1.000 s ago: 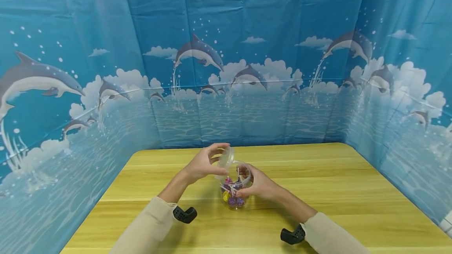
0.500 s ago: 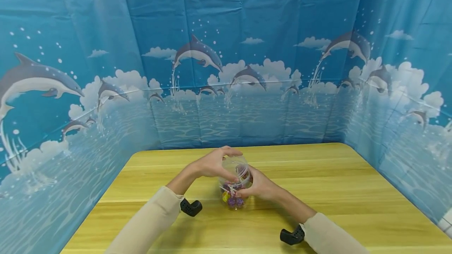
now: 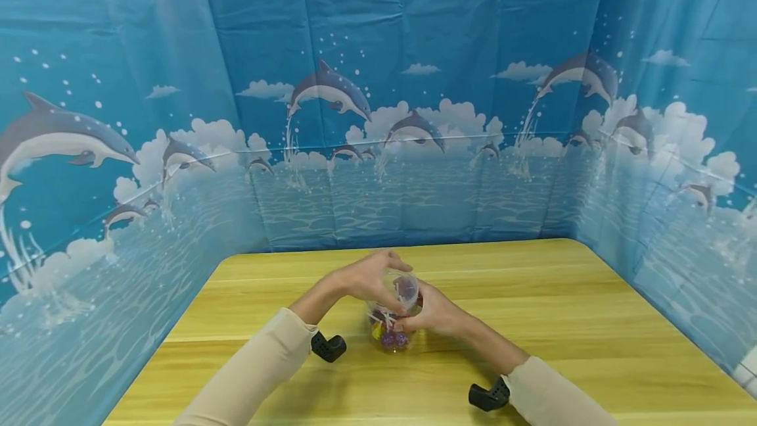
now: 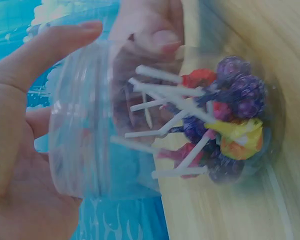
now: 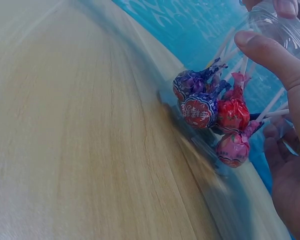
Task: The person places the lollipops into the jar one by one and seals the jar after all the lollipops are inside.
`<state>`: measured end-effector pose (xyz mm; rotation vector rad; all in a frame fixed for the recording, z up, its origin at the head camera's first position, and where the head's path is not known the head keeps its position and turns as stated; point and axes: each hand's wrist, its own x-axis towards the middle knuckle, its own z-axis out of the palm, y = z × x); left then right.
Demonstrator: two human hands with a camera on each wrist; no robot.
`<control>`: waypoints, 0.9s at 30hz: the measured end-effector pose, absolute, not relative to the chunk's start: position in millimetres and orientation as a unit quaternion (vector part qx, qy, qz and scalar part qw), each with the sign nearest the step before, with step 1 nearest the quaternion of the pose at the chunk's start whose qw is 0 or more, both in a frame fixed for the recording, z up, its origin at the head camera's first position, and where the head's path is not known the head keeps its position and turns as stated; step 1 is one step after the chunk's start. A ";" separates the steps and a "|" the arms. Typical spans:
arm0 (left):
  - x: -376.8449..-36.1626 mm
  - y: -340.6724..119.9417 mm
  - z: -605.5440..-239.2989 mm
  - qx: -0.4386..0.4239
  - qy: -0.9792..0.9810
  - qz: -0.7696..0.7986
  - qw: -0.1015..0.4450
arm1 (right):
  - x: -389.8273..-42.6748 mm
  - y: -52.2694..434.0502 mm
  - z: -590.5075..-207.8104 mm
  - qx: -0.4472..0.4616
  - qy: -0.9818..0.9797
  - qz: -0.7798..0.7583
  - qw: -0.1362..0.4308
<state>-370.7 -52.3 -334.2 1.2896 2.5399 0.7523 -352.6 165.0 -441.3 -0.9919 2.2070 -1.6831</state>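
Note:
A clear plastic jar [image 3: 393, 329] stands upright on the wooden table. Several wrapped lollipops [image 4: 241, 95] lie inside it, purple, red, pink and yellow, their white sticks pointing up toward the mouth. My left hand [image 3: 368, 277] holds the clear lid [image 4: 72, 130] by its edge, thumb on the near side and fingers on the far side. In the left wrist view the lid sits over the jar's mouth, in line with the rim. My right hand [image 3: 440, 311] grips the jar's right side just below the rim, its thumb across the front.
The yellow wood-grain table [image 3: 532, 321] reaches back to a blue curtain [image 3: 378, 202] printed with dolphins, which also runs along both sides. A black wrist mount [image 3: 328, 347] hangs under the left sleeve, another black mount [image 3: 489, 396] under the right.
My left hand has moved right, bringing the lid from a tilted position left of the jar to lying level over its mouth. The right hand and the jar have stayed in place.

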 end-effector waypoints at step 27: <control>-365.3 -58.3 -367.1 0.398 0.864 0.309 0.025 | -354.5 165.5 -439.7 -0.345 0.744 -0.561 0.110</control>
